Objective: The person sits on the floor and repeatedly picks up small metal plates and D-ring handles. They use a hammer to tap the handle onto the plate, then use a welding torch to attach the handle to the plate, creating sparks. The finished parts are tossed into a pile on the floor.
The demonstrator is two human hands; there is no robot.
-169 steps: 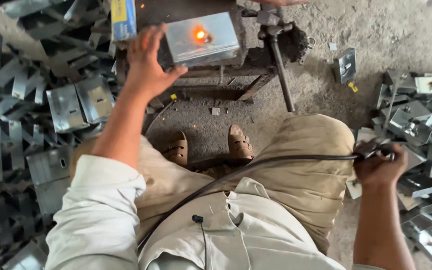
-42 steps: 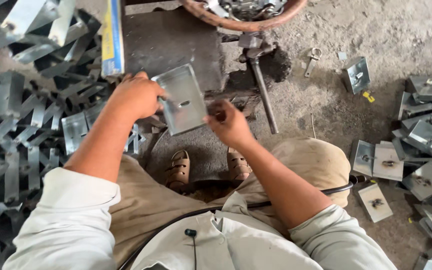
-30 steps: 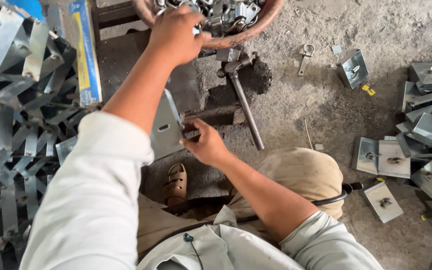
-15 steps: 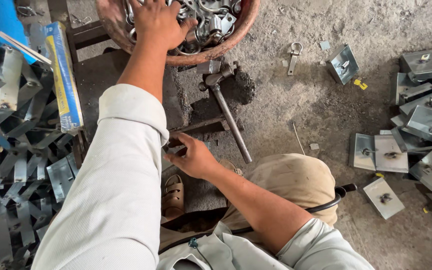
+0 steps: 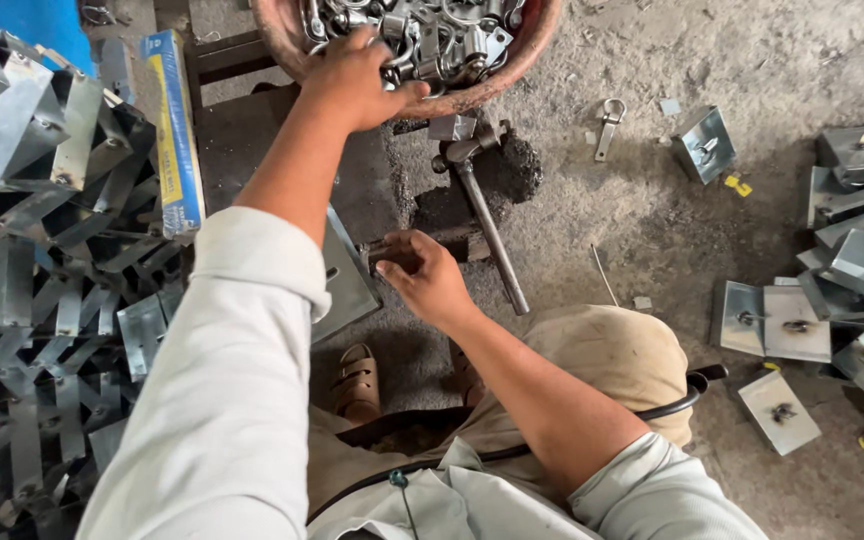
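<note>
With our left hand (image 5: 357, 75) clawed into the ring fittings (image 5: 422, 35) in the bowl (image 5: 512, 70), right hand (image 5: 427, 275) pinching the sheet-metal plate (image 5: 347, 285) just below the bowl w/ fingertips only, plate could slip off the block, or sharp edges cut us.

Lying by the dark block, a hammer (image 5: 482, 215); left, a blue-and-yellow box (image 5: 174, 130) against heaped bent metal strips (image 5: 32, 300); right, scattered finished plates (image 5: 802, 320) on gritty ground.

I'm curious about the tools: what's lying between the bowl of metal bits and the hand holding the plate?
In the head view, a hammer lies on dark ground between the bowl and the right hand.
</note>
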